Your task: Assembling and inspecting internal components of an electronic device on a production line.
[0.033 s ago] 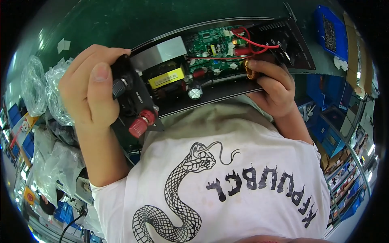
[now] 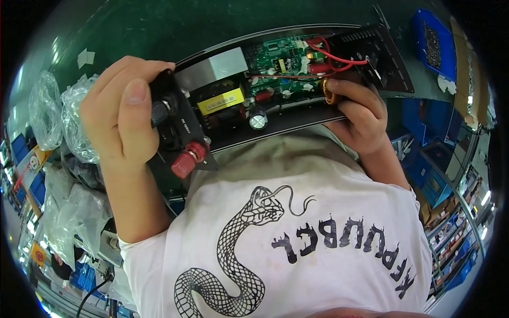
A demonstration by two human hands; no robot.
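Observation:
An opened power inverter with a long black case lies across in front of me, tilted up to the right. My left hand grips its left end panel, which carries a black terminal knob and a red terminal knob. Inside are a green circuit board, a yellow-wrapped transformer and a metal plate. My right hand is closed at the near edge of the case, its fingertips against a copper-wound ring coil. Red wires run to the black right end panel.
The green work surface stretches behind the case. At far right stands a blue bin of small dark parts, beside cardboard. Clear plastic bags crowd the left side. Blue boxes sit below right.
The inverter and my left hand have shifted very slightly to the right. My grip looks the same in both hands.

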